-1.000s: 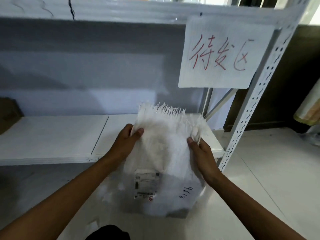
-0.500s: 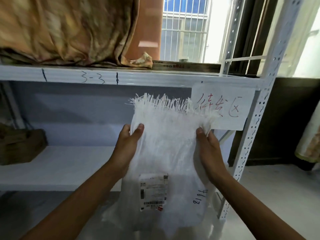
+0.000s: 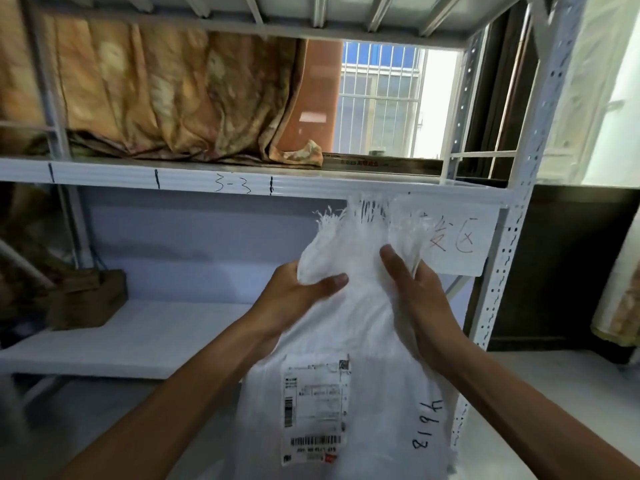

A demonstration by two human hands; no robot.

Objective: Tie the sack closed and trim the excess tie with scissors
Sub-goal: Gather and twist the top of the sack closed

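The white woven sack hung upright in front of the metal shelving, held up by both hands near its frayed open top. The left hand had its grip closed on the sack's left edge, thumb pressed across the bunched fabric. The right hand pinched the right side, thumb in front and fingers behind. A shipping label and handwritten numbers faced the camera lower down. A paper sign with red writing hung just behind the fringe
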